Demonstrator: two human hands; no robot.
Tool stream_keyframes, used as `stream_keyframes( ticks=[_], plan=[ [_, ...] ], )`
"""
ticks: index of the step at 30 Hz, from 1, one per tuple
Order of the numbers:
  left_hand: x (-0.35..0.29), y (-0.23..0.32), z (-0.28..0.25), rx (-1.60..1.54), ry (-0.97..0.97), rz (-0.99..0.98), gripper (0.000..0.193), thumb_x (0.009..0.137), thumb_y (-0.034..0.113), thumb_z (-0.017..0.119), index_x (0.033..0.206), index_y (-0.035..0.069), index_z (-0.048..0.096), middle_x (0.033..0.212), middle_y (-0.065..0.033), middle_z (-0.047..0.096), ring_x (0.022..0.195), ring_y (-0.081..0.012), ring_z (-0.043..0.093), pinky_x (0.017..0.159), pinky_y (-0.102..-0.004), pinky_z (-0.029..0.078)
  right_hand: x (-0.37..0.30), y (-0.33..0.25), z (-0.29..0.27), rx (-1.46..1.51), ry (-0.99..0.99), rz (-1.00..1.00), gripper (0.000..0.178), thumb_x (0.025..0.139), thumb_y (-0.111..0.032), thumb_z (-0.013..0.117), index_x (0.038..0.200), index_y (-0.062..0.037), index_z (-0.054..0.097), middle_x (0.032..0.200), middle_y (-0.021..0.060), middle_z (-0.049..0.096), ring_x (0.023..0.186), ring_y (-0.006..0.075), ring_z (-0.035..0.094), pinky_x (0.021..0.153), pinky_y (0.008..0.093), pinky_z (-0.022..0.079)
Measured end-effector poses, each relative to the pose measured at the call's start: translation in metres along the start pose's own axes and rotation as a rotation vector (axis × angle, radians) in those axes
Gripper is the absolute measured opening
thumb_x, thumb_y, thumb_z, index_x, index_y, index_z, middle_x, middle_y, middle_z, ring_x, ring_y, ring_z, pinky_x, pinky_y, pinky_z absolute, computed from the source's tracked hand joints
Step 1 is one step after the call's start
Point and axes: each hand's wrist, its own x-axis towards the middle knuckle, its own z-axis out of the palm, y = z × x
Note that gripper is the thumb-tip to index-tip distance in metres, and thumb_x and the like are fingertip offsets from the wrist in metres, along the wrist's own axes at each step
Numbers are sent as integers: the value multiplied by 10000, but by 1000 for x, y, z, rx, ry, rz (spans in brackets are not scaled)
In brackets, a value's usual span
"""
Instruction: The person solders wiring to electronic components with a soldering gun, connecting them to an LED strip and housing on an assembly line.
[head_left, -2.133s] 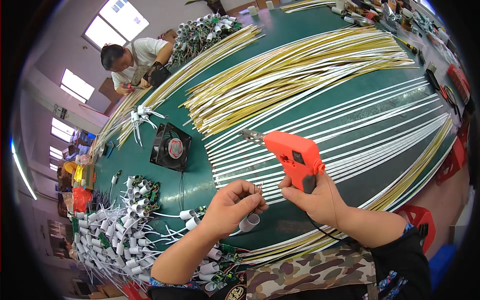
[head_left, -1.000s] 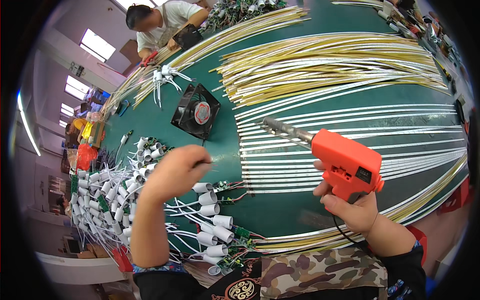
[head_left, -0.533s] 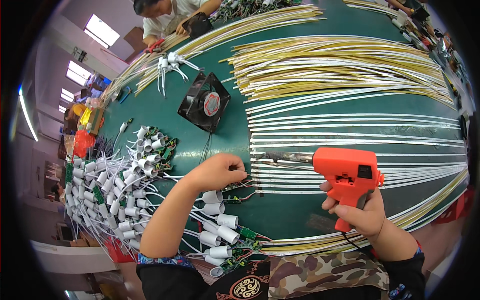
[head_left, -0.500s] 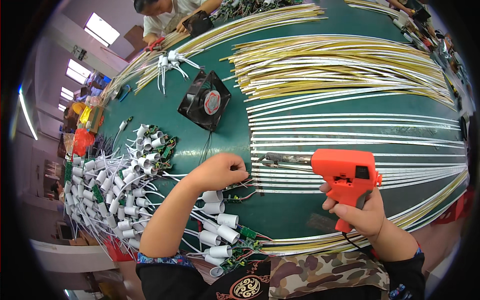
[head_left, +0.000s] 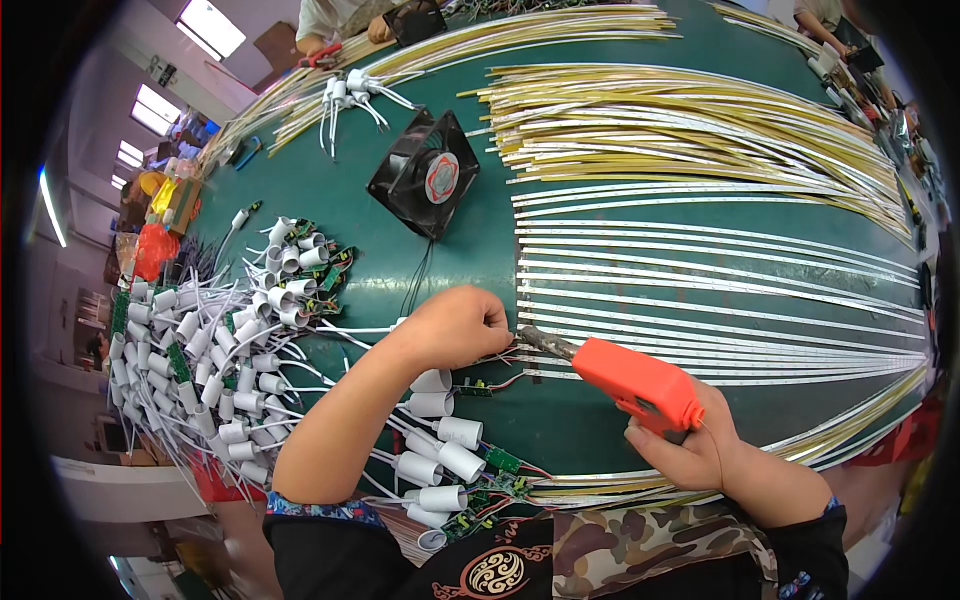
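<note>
My right hand [head_left: 690, 450] grips a red soldering gun [head_left: 635, 385] by its handle. The gun's dark metal tip points left and reaches the left end of a white LED strip, close to my left fingertips. My left hand [head_left: 462, 328] is closed in a pinch at that same strip end, and thin wires show by its fingers; the exact pinch point is mostly hidden. Rows of white LED strips [head_left: 700, 310] lie side by side to the right. Below my left wrist lie white lamp caps [head_left: 460, 432] with small green circuit boards [head_left: 503, 459] wired to strips.
A big heap of white lamp caps [head_left: 190, 372] with cords covers the left. A black square fan [head_left: 425, 178] stands mid-table. Bundled yellow-and-white strips [head_left: 690, 130] lie at the far right, more along the near edge. Across the table, a person's hands are beside red-handled pliers [head_left: 322, 56].
The soldering gun has moved left and tilted, bringing its tip down to the strip end by my left fingers. My left hand has shifted slightly up and right, still pinched.
</note>
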Motion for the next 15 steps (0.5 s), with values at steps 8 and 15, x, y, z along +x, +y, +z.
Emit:
stream_keyframes(
  ticks=[8, 15],
  plan=[
    [1, 2, 0, 30, 8, -15, 178, 747, 202, 680, 771, 26, 686, 675, -131, 649, 612, -243, 619, 610, -361, 496, 1, 6, 4, -74, -7, -55, 440, 795, -126, 732, 1187, -7, 572, 886, 145, 640, 737, 296, 647, 673, 354, 512],
    [2, 3, 1, 59, 26, -18, 176, 726, 206, 669, 762, 35, 690, 700, -140, 661, 660, -275, 637, 643, -369, 505, 1, 4, 2, -76, -16, -76, 477, 798, -126, 728, 1229, -24, 549, 934, 158, 648, 788, 313, 663, 705, 361, 523]
  ],
)
